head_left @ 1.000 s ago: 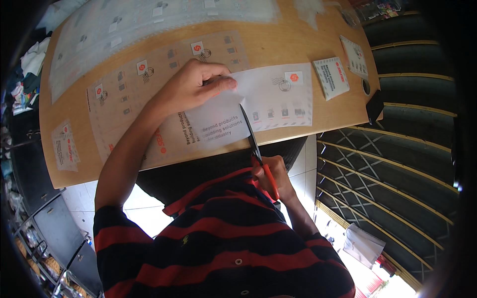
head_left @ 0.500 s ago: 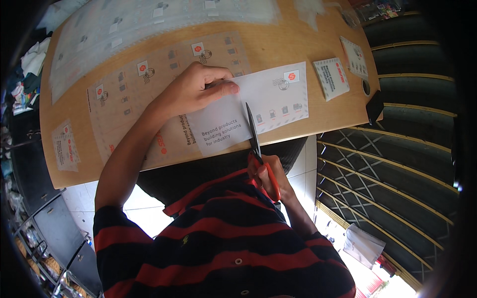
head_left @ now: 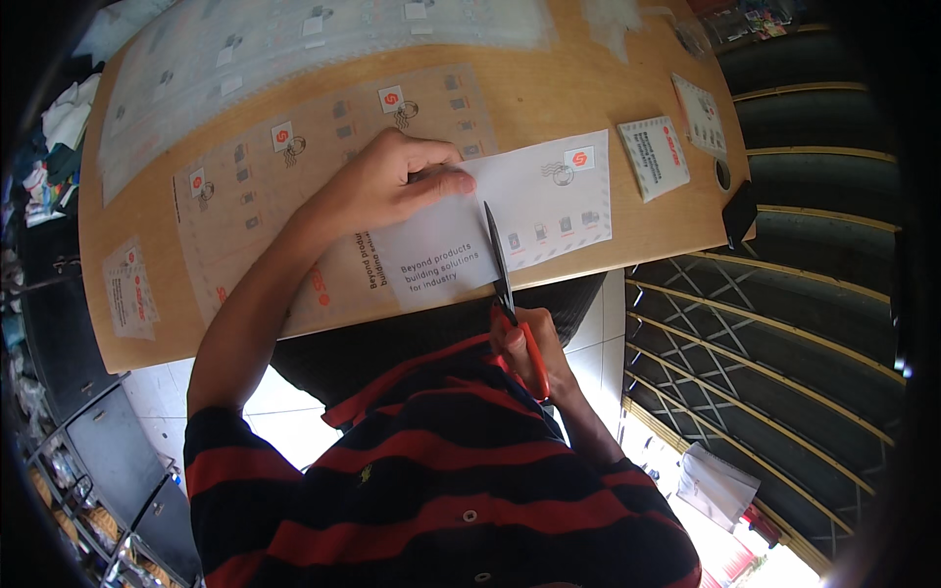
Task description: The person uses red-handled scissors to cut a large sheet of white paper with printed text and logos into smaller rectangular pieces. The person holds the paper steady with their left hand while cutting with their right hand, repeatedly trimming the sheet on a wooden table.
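Fingers (head_left: 436,181) of the left hand (head_left: 387,186) are curled and pressed flat down on the printed sheet (head_left: 431,255), holding it against the wooden table (head_left: 549,93); they pinch nothing, they only bear down on the paper near the upper edge of the part being cut. That sheet is a long strip of tan and pale panels with small red squares, lying across the middle of the table, its near edge at the table's front rim. At the far left of the table lies a small label (head_left: 130,291), apart from the strip.

Just right of the left fingertips, the scissors (head_left: 502,265) stand with dark blades nearly closed over the sheet, the tip pointing away from the person and reaching about halfway up the pale panel. Below the table edge the right hand (head_left: 534,348) is clenched around the red handles, fingers through the loops.

Right of the cut, the pale panel's end (head_left: 564,201) rests flat on the table. Farther right lie two small cut-out cards (head_left: 655,157), and a dark phone (head_left: 738,214) sits at the table's right rim.
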`<state>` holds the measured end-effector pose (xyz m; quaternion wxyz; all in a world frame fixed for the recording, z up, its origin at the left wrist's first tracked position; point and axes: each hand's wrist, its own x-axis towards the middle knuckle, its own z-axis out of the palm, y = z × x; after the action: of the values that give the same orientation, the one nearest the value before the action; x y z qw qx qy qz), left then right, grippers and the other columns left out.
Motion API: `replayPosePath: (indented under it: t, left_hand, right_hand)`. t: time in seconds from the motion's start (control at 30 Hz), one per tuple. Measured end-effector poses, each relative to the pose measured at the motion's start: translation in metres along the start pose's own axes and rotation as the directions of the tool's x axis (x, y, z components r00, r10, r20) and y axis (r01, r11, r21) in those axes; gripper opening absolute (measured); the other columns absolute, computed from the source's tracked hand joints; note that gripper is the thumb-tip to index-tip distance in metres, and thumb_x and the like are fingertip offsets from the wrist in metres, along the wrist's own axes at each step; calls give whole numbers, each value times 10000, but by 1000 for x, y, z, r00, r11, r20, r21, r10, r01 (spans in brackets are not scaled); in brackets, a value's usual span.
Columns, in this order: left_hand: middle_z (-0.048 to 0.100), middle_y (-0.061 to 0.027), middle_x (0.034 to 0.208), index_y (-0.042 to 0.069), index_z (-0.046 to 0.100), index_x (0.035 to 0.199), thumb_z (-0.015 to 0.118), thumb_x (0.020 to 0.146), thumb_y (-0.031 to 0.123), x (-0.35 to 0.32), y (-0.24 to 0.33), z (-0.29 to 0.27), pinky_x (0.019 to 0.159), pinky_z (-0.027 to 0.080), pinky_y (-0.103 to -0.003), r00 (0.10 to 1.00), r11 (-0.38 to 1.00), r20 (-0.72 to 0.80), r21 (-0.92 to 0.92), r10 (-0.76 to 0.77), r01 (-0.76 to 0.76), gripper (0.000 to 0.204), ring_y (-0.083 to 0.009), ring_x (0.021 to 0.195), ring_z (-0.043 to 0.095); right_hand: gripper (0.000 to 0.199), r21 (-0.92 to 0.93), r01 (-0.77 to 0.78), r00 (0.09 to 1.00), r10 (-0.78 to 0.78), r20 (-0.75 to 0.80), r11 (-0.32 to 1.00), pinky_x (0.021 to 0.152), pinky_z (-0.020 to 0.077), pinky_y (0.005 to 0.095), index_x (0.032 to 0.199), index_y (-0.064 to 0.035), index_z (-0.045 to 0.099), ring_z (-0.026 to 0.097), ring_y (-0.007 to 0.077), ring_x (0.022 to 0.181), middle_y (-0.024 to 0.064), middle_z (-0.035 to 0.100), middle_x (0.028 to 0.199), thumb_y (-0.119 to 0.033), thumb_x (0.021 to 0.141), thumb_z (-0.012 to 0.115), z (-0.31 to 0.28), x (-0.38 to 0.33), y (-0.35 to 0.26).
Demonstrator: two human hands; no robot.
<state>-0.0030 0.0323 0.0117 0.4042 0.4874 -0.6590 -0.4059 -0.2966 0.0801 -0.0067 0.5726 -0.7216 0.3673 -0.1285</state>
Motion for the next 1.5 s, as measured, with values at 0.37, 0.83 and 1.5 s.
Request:
replayPosePath:
  t: [0.37, 0.83, 1.5]
  left_hand:
    - [491, -38, 575, -19, 664, 845, 702, 911, 223, 2, 8, -4, 498, 303, -268, 998, 998, 24, 16, -59, 58, 254, -60, 544, 394]
    - [547, -47, 584, -11, 666, 841, 692, 918, 222, 1, 12, -4, 494, 331, -264, 996, 998, 69, 24, -65, 63, 247, -76, 513, 436]
    - [582, -26, 560, 17, 663, 809, 669, 923, 191, -1, 11, -13, 494, 374, -259, 983, 995, 154, 37, -98, 93, 208, -76, 497, 495]
  right_hand:
    - [791, -45, -22, 998, 20, -60, 999, 455, 413, 305, 652, -6, 536, 531, 152, 465, 49, 506, 521, -746, 898, 398, 4, 6, -4]
    - [837, 11, -38, 998, 39, -51, 999, 428, 365, 277, 634, -1, 524, 476, 108, 449, 28, 473, 515, -775, 902, 351, 8, 9, -7]
    - [781, 93, -24, 1000, 24, 0, 995, 400, 355, 237, 658, -29, 468, 459, 87, 425, 34, 475, 543, -761, 907, 360, 4, 8, -2]
